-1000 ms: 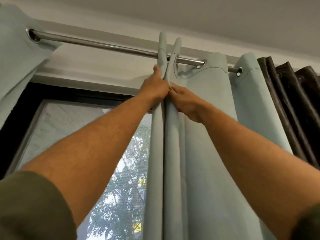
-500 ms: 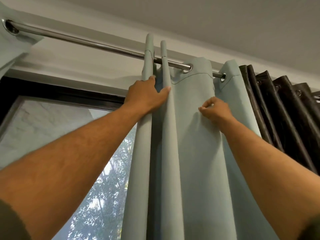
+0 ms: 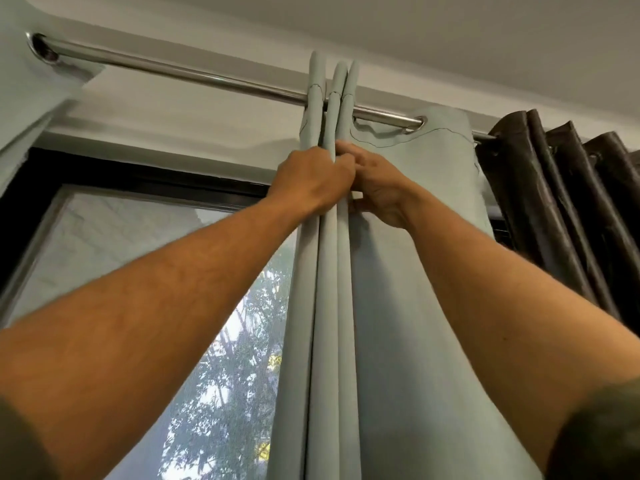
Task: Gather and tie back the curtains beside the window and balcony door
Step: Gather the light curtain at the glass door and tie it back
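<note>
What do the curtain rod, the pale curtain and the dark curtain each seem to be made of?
Curtain rod: likely polished metal, with bright mirror-like highlights.
Pale curtain: matte woven fabric, with stitched hem and soft folds.
Dark curtain: glossy, perhaps satin or leather-like; its sheen leaves it open.

Daylight comes in through the window [image 3: 214, 358] at lower left — the sky behind the tree is blown out to white. The room side is dimmer, with soft, even light on the pale curtain [image 3: 415, 271] and ceiling [image 3: 450, 36]. The metal rod [image 3: 194, 74] carries a thin bright streak of glare. The dark curtain [image 3: 571, 202] at right loses detail in shadow. Wide-angle bending curves the edges — the forearms at the bottom look stretched and slightly soft.
</note>
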